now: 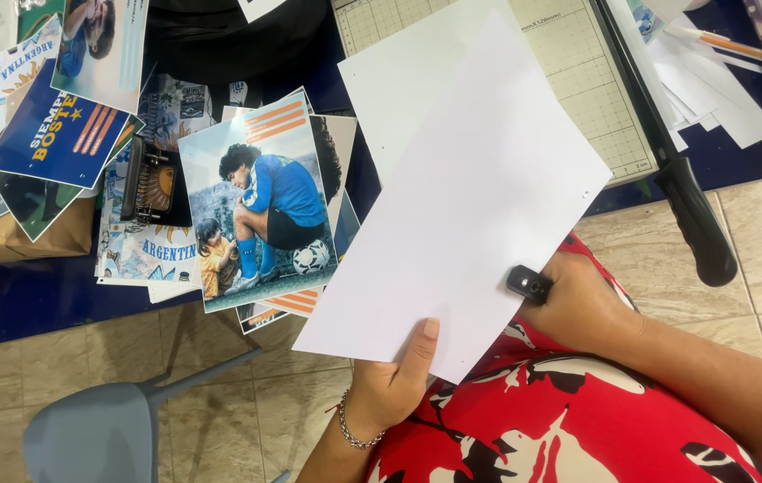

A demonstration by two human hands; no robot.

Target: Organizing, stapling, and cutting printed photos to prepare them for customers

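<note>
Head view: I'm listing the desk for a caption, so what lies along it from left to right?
Dark blue card → black punch tool → footballer photo print → white sheet held by both hands → gridded paper trimmer → its black handle.

The sheet (466, 197) at frame centre is plain white, the clip (529, 284) at its lower right edge black, the garment (569, 420) at lower right red with white-and-black floral pattern, the tabletop (41, 295) at left dark blue, and the floor (220, 402) beige tile.

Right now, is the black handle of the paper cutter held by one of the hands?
No, the black handle lies free, while the left hand and right hand hold the white sheet.
</note>
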